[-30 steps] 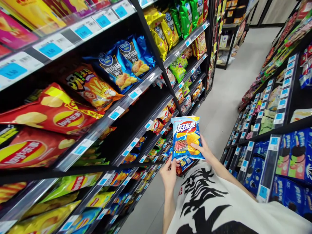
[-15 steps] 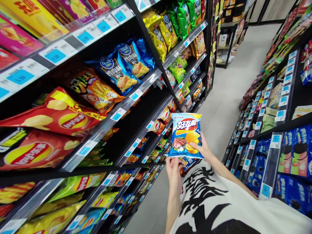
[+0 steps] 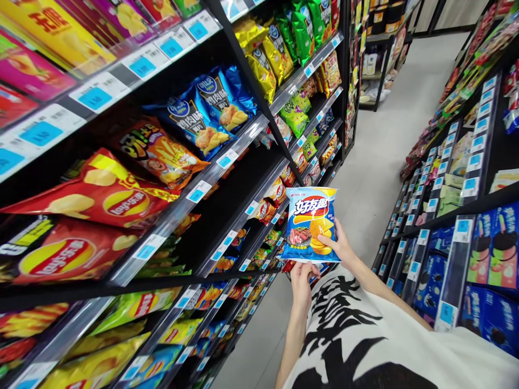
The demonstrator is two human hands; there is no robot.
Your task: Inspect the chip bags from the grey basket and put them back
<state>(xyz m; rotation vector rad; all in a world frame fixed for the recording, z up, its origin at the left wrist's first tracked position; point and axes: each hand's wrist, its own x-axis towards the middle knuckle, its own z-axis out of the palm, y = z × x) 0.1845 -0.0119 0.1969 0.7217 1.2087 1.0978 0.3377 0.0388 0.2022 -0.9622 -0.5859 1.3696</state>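
A blue bag of potato chips (image 3: 298,219) with a yellow corner is held upright in front of my body, its printed front facing me. My right hand (image 3: 338,244) grips its right side, thumb lying across the chips picture and the other fingers hidden behind. At the bottom edge, my left hand (image 3: 302,275) has its fingers closed together on the bag's lower seam; part of that grip is hard to make out.
Snack shelves rise on my left, with red chip bags (image 3: 127,197), an orange snack bag (image 3: 162,154) and blue bags (image 3: 223,100). Shelves of blue packages (image 3: 433,283) line the right. The grey floor (image 3: 377,135) of the aisle runs ahead between them.
My left hand has shifted slightly right along the bag's bottom edge. The bag stays almost in place, still held, and the view has moved a little.
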